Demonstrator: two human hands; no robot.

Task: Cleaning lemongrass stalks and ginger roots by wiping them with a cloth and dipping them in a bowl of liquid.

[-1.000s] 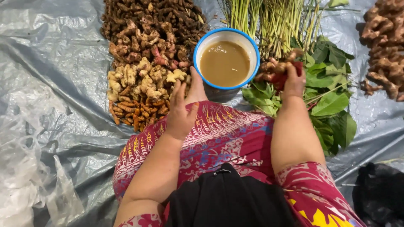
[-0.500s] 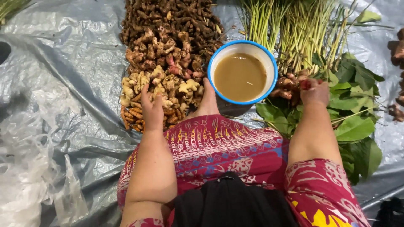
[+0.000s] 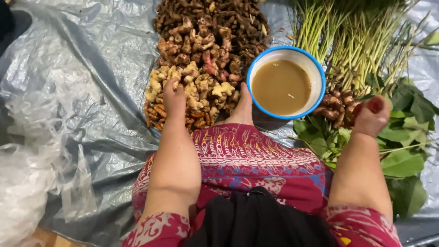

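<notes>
Down on the grey plastic sheet [image 3: 91,105], the left hand [image 3: 173,100] lies flat on a pile of roots [image 3: 201,82]. Its fingers are spread open and rest on the pale yellow lumpy roots, not closed around any of them. Just under that hand are small orange roots [image 3: 157,112]. Beyond it the pile turns pink and then dark brown.

The right hand [image 3: 371,116] is curled shut around a small red thing [image 3: 376,105], with only a bit of red showing at the top. Just left of this hand lie some brown knobbly roots [image 3: 334,107]. Under it and to its right are big green leaves [image 3: 402,160]. Beyond it are long green stalks [image 3: 361,45].

Between the two hands sits a white bowl with a blue rim [image 3: 320,73], full of brown muddy water. A bare foot [image 3: 242,107] pokes out just beside the bowl. Near the left arm lies some crumpled clear plastic [image 3: 32,183].
</notes>
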